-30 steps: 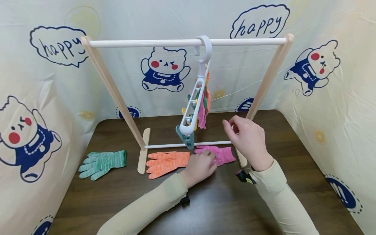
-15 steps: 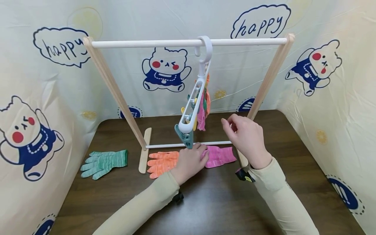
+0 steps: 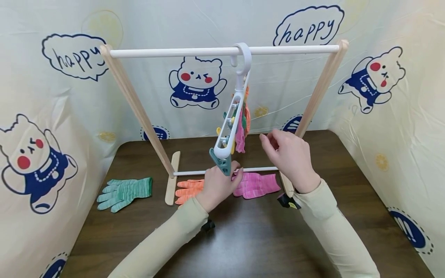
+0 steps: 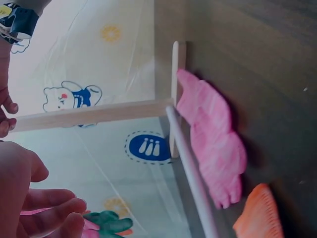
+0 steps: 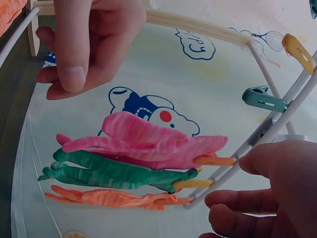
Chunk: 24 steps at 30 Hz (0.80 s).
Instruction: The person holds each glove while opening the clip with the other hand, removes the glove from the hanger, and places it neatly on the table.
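Note:
My left hand [image 3: 218, 185] is over the orange glove [image 3: 187, 190] and just below the teal clip [image 3: 222, 164] at the hanger's near end; its fingers are loosely bent and hold nothing. The white clip hanger [image 3: 226, 135] hangs by its hook. From its clips hang a pink glove [image 5: 148, 144], a green glove [image 5: 114, 171] and an orange glove [image 5: 109, 197]. To the hanger's right, my right hand [image 3: 290, 156] is raised with loosely curled fingers and nothing in them. A second pink glove [image 3: 256, 185] lies flat on the table, right of my left hand.
A wooden stand with a white rod [image 3: 174, 52] carries the hanger; its lower bar [image 3: 189, 173] runs behind the gloves. Another green glove [image 3: 126, 194] lies at the table's left. Further clips, a teal clip [image 5: 265, 98] and a yellow clip [image 5: 297, 52], sit on the hanger.
My left hand has moved left and slightly up, off the pink glove on the table, and now covers much of the orange one. My right hand has shifted slightly up and left.

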### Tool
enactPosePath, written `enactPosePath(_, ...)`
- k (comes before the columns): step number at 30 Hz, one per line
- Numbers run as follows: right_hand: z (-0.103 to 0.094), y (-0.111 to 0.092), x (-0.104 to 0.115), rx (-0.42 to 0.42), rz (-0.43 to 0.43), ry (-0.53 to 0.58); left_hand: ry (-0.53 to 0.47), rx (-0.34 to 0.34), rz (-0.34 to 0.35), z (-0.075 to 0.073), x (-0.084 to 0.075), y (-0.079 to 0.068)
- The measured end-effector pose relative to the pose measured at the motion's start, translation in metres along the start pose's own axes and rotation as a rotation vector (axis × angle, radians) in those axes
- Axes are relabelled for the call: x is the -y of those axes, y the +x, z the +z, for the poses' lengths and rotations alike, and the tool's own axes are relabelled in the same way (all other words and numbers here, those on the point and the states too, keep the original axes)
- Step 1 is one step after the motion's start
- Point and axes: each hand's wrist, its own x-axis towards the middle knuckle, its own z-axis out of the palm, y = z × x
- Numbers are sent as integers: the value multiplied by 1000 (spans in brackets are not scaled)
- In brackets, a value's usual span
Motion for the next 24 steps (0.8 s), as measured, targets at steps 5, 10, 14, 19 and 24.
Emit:
enactPosePath(5,-1,7,2,-16,-16,-7,-50,-72,5,-7,1,7)
enactPosePath(10,-2,13,3,-6,-9,-5,-95,-155,-14,-11,4,14)
enactPosePath(14,-3,18,4,20,3,5,-115,-184,-79,-20,6,25)
enactPosePath(19,-3,27,3,31,12,2,-170,-178,-154,-28,5,40)
enactPosePath(24,-4,35,4,17,5,-10,-144,-184,-115,-30,2,54)
